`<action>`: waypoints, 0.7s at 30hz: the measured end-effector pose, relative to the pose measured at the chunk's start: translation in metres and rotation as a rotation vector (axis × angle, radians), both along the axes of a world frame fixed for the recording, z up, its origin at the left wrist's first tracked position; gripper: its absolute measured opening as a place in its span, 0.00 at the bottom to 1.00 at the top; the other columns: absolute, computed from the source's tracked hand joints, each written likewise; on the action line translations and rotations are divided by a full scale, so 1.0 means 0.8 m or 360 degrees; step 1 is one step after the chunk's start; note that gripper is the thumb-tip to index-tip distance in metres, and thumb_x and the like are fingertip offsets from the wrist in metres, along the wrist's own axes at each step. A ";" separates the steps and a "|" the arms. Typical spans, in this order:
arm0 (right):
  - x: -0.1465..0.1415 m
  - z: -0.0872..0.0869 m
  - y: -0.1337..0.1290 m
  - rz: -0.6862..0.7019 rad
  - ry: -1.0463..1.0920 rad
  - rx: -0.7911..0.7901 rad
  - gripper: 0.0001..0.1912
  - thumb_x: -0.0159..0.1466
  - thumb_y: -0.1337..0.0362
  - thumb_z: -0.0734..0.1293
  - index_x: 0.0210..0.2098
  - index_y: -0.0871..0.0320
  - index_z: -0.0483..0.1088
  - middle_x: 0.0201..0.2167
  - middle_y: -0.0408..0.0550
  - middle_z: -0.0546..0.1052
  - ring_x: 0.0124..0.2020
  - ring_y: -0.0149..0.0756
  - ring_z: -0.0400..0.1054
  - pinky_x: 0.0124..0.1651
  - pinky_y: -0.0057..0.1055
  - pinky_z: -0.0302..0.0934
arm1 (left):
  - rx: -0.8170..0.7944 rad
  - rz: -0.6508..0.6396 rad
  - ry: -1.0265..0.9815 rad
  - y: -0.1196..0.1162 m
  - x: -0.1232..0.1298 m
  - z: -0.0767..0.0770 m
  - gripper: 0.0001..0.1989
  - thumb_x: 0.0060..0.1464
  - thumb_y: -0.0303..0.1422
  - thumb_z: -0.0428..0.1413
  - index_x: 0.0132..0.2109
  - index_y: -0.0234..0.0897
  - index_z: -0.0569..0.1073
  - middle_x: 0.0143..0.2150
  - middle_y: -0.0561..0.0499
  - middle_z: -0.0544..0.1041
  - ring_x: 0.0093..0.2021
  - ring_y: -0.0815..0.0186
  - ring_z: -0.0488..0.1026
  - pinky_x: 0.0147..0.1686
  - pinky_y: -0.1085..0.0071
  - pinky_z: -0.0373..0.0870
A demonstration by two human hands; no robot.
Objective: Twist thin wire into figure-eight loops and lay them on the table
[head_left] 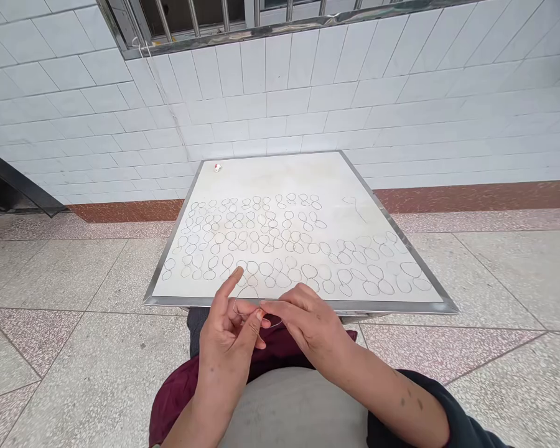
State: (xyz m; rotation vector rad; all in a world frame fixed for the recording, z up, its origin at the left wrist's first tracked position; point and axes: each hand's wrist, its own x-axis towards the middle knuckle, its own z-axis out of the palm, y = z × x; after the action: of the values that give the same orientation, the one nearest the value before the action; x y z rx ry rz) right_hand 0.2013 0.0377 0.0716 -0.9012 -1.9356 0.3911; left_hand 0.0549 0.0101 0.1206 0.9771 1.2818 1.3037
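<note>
A thin wire [247, 287] bent into a loop rises between my two hands, just in front of the table's near edge. My left hand [226, 348] pinches it between thumb and fingers, with the index finger stretched upward. From the right, my right hand [312, 323] meets it with thumb and fingertips closed on the wire. The fingers cover the lower part of the loop. Beyond the hands, several rows of thin figure-eight wire loops [309, 265] lie across the white table [270, 174]. A more open piece of wire [350, 198] lies apart at the right.
A small red and white object [218, 167] sits in the table's far left corner. Metal trim [392, 224] edges the tabletop. Behind it stands a white tiled wall [280, 112] with a barred window [224, 18]. A white cord [170, 112] hangs down the wall.
</note>
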 end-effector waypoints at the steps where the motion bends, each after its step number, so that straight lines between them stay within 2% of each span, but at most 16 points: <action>1: 0.000 0.000 0.000 0.0006 0.0034 -0.0065 0.15 0.68 0.70 0.59 0.45 0.49 0.73 0.28 0.45 0.74 0.29 0.34 0.65 0.31 0.33 0.63 | -0.0001 0.0002 0.0022 0.000 0.000 0.000 0.30 0.52 0.32 0.61 0.62 0.46 0.65 0.26 0.55 0.74 0.26 0.69 0.71 0.23 0.76 0.71; 5: 0.000 0.000 -0.002 0.0039 0.0333 -0.0604 0.10 0.67 0.65 0.62 0.48 0.52 0.67 0.32 0.44 0.75 0.27 0.32 0.67 0.30 0.30 0.65 | -0.0006 0.0072 0.0018 0.001 -0.001 -0.001 0.29 0.53 0.32 0.60 0.62 0.46 0.65 0.28 0.55 0.74 0.29 0.68 0.73 0.29 0.74 0.73; 7: -0.001 0.000 -0.003 0.0072 0.0423 -0.0857 0.07 0.66 0.63 0.63 0.44 0.54 0.67 0.31 0.43 0.74 0.25 0.29 0.66 0.27 0.27 0.63 | -0.0003 0.0088 0.0001 0.000 0.000 -0.003 0.28 0.54 0.32 0.59 0.61 0.46 0.66 0.28 0.55 0.73 0.30 0.69 0.73 0.33 0.74 0.73; 9: -0.003 0.000 -0.003 0.0068 0.0432 -0.0956 0.04 0.66 0.62 0.64 0.40 0.55 0.68 0.30 0.43 0.74 0.25 0.29 0.66 0.27 0.26 0.62 | -0.0001 0.0075 0.0007 -0.001 0.000 -0.005 0.27 0.54 0.32 0.59 0.61 0.46 0.66 0.28 0.55 0.73 0.30 0.69 0.73 0.34 0.73 0.72; 13: -0.006 -0.001 -0.004 -0.0018 0.0322 -0.0790 0.03 0.66 0.66 0.63 0.34 0.55 0.68 0.25 0.41 0.71 0.24 0.28 0.63 0.26 0.26 0.59 | 0.0021 -0.0006 0.0037 -0.002 -0.001 -0.012 0.26 0.55 0.32 0.59 0.60 0.47 0.67 0.30 0.55 0.73 0.30 0.69 0.73 0.35 0.73 0.72; 17: -0.009 -0.004 -0.003 -0.0121 0.0219 -0.0540 0.05 0.65 0.70 0.62 0.33 0.55 0.67 0.26 0.41 0.70 0.25 0.28 0.62 0.27 0.26 0.57 | 0.0009 -0.0126 0.0060 -0.002 -0.004 -0.021 0.26 0.57 0.33 0.57 0.62 0.49 0.65 0.31 0.55 0.72 0.31 0.69 0.73 0.37 0.73 0.72; 21: -0.009 -0.006 -0.001 -0.0144 0.0144 -0.0401 0.06 0.65 0.72 0.61 0.34 0.55 0.66 0.26 0.42 0.69 0.25 0.29 0.61 0.27 0.26 0.56 | 0.0024 -0.0104 0.0036 -0.001 -0.004 -0.026 0.26 0.57 0.34 0.57 0.62 0.49 0.64 0.31 0.56 0.72 0.31 0.70 0.72 0.39 0.72 0.73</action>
State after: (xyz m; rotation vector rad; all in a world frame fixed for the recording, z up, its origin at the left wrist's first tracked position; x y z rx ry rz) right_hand 0.1938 0.0370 0.0669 -1.1099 -1.7812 0.6213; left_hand 0.0516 0.0094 0.1000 1.0385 1.2486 1.2570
